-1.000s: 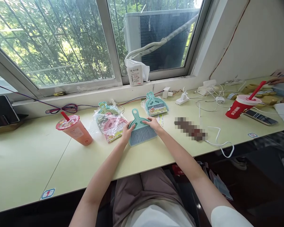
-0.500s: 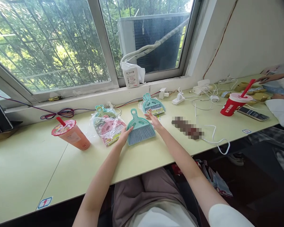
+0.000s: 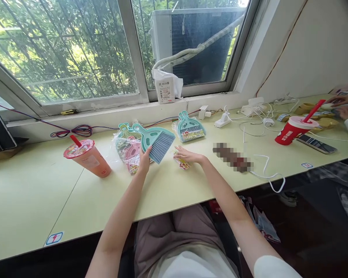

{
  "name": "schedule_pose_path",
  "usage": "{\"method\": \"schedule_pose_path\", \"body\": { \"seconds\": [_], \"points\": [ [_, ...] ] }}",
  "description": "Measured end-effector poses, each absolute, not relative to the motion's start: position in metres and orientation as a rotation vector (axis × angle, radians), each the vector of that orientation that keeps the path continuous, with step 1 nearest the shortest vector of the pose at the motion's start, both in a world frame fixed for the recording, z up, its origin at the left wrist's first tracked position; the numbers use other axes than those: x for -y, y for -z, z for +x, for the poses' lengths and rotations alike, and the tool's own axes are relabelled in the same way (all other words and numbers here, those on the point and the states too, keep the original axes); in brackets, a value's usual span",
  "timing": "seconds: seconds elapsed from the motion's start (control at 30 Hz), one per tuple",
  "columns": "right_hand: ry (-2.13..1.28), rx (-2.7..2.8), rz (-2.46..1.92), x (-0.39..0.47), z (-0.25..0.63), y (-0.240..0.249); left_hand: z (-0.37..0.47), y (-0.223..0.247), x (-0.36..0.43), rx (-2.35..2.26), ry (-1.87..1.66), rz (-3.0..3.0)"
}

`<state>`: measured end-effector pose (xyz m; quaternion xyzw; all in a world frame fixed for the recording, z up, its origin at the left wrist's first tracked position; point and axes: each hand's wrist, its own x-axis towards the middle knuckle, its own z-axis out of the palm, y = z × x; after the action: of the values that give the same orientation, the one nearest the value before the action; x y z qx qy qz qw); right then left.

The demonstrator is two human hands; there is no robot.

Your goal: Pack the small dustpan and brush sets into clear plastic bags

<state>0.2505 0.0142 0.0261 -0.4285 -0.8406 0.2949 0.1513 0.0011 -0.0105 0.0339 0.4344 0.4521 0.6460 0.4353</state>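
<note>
While left hand (image 3: 145,157) grips teal brush (image 3: 156,140) tilted, right hand (image 3: 188,156) open.

The small brush (image 3: 156,141) is made of smooth teal plastic with fine grey-blue bristles. The packets (image 3: 127,152) beside it are wrapped in glossy, crinkled clear film. The table (image 3: 31,193) is finished in smooth, matt pale green.
</note>
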Motion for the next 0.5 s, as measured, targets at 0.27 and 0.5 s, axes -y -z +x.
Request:
{"method": "schedule_pose_path", "body": {
  "seconds": [0.27,0.5],
  "points": [
    [-0.773,2.072,-1.362,-0.023,0.246,-0.012,0.005,-0.03,0.01,-1.153,-1.638,1.192],
    [-0.929,1.934,-1.331,-0.026,0.245,-0.015,0.016,-0.031,0.014,-1.102,-1.53,1.238]
  ]
}}
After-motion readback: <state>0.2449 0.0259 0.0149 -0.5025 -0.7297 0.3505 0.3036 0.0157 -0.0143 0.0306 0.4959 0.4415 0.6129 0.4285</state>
